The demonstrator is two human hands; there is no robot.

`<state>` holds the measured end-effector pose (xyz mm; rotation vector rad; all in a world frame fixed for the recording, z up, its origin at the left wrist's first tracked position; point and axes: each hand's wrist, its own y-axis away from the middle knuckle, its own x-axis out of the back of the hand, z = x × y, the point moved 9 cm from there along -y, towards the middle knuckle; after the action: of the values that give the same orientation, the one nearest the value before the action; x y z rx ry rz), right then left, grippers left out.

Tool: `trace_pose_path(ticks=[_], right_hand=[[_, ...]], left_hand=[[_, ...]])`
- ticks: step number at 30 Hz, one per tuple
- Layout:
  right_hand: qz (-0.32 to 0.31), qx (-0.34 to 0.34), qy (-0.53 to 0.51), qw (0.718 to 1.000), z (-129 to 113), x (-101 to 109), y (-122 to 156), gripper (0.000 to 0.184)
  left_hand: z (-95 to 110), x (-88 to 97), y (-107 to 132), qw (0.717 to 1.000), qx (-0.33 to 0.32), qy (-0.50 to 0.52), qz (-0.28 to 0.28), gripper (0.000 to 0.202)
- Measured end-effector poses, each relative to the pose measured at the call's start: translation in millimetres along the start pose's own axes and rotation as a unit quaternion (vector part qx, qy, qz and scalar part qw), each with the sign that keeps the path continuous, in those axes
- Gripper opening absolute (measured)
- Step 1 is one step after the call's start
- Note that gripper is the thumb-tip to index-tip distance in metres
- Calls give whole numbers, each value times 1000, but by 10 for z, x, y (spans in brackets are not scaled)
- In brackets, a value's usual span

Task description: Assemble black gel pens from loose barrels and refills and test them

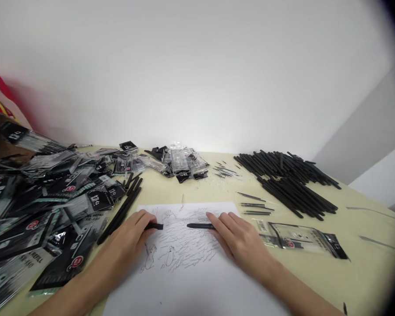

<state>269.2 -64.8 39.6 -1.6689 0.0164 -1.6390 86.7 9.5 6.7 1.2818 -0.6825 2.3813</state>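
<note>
Over a scribbled sheet of white paper (pixel 191 285), both hands face each other with a gap between them. My left hand (pixel 131 232) is closed on a short black pen cap (pixel 156 226) that points right. Pinched in the fingers of my right hand (pixel 238 239) is a black pen (pixel 199 225), its end pointing left toward the cap. Cap and pen are apart. Wavy dark lines cover the upper half of the paper. A few black pens (pixel 121 215) lie beside the paper, left of my left hand.
Refill packets (pixel 69 193) pile up on the left. More clear wrappers (pixel 184 162) lie at the back against the wall. Many black pens (pixel 292 193) are heaped at right. Thin refills (pixel 255 205) and a refill packet (pixel 306 239) lie near my right hand.
</note>
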Motion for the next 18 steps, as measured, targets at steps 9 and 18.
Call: trace_pose_path(ticks=[9,18], right_hand=[[-66,26,-49,996,-109,-201,60,32],[-40,13,-37,998,-163,-80,31,28]], left_hand=[[-195,188,-79,985,-12,-163,59,20],[219,269,-2,976,-123,-116,137,21]])
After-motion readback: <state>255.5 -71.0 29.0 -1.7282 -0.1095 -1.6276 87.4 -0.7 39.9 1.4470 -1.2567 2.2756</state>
